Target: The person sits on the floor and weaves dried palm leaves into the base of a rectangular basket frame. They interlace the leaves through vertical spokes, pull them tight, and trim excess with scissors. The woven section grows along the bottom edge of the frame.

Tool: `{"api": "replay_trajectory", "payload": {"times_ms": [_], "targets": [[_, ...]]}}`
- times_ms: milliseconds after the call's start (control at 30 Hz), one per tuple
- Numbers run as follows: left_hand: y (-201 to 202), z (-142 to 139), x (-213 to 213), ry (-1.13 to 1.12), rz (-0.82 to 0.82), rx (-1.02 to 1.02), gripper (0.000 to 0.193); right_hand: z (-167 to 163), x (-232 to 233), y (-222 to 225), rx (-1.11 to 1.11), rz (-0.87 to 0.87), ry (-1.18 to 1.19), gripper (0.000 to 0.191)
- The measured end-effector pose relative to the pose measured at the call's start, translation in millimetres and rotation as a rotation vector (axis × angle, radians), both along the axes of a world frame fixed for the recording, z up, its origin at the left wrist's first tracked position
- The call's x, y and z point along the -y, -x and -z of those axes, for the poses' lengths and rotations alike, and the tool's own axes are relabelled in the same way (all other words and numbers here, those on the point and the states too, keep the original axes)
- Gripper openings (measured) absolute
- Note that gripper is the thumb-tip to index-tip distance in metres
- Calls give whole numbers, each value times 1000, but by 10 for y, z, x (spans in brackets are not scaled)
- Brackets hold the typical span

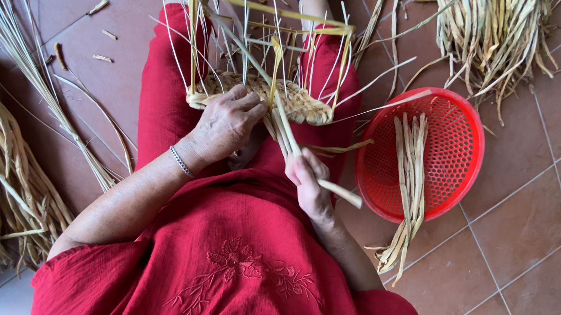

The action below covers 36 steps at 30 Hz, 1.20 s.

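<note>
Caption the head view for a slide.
Left hand steadies a half-woven straw basket; right hand pulls pale straw strands.
</note>
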<state>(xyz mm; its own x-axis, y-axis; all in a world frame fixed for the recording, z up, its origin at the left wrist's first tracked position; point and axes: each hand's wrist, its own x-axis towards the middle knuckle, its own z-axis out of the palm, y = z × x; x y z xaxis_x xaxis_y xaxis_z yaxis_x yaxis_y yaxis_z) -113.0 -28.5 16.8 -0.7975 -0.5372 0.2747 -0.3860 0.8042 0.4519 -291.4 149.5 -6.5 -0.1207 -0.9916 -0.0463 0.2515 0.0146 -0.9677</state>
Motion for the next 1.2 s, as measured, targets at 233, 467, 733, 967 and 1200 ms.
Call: {"api": "replay_trajectory", "payload": {"times_ms": [233, 467, 733, 967, 1200], "targets": [[-36, 4, -12, 24, 22, 12, 25, -172, -113, 165, -186, -138, -50, 27], [-13, -46, -15, 13, -43, -29, 28, -208, -185, 313, 7, 35, -132, 26], [-53, -183, 51, -157, -51, -76, 31, 191, -662, 636, 552, 392, 160, 19], [522, 28, 123, -172, -4, 158, 20, 175, -364, 492, -42, 475, -78, 44], [633, 197, 131, -136, -11, 86, 8, 43, 9, 114, -1315, 199, 132, 48]]}}
